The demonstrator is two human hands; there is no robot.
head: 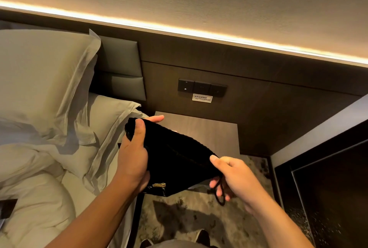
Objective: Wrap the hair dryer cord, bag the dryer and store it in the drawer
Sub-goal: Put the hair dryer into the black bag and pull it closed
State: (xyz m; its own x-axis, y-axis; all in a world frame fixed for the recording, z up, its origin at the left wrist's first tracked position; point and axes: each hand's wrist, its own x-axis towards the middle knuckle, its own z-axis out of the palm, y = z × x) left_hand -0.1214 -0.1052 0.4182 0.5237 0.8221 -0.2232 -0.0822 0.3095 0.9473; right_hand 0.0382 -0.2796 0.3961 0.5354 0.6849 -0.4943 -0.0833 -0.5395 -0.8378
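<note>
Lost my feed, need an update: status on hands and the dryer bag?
Left hand grips black bag at one end. Right hand pinches other end, drawstring looped at fingers. Bag held above nightstand. Dryer, drawer not visible.

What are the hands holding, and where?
A black drawstring bag: left hand wraps its bunched end, right hand pinches the opposite corner by the cord.

Two hands, left hand (132, 156) and right hand (232, 178), one black drawstring bag (175, 156), two pillows (39, 80), one nightstand (215, 128), three wall switches (202, 87).
</note>
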